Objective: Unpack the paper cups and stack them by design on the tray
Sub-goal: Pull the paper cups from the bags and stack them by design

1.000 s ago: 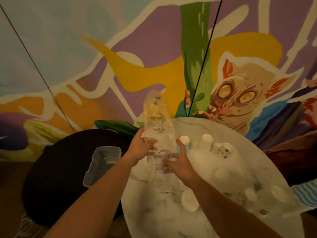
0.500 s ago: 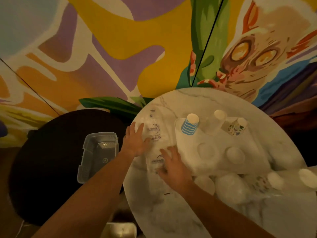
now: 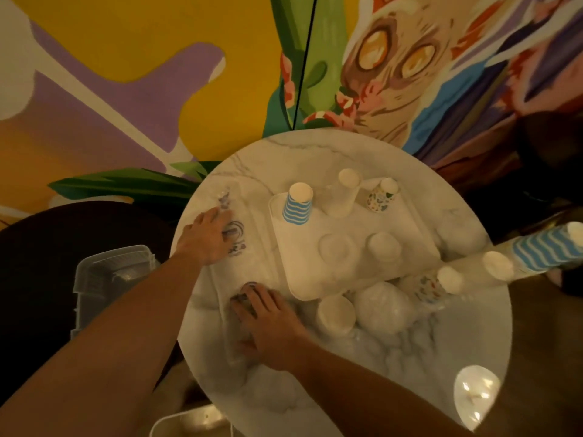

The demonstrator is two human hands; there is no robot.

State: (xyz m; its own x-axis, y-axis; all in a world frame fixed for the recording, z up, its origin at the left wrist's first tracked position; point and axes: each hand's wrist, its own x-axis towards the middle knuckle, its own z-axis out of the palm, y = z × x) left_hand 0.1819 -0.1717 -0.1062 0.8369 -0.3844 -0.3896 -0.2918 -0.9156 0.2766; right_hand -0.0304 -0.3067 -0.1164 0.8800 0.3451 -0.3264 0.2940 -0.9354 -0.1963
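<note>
Wrapper point(image 3: 235, 272) — clear, printed, apparently empty though glare blurs it — lies flat on the round table point(image 3: 441, 357), long axis running away from the person, just left of the tray point(image 3: 284, 247). Left hand point(image 3: 206, 239) and right hand point(image 3: 274, 326) press it with straight fingers. Loose cups point(image 3: 336, 315) lie nearer the right hand.

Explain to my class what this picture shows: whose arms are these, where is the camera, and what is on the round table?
There is no machine: a person wears a camera on the head, looking down at their own arms. The left hand and right hand lie flat on an empty clear plastic sleeve, pressing it onto the marble table. Neither grips anything. On the white tray stand upside-down paper cups: a blue striped cup, a plain white cup, a patterned cup. More cups lie nearby.
</note>
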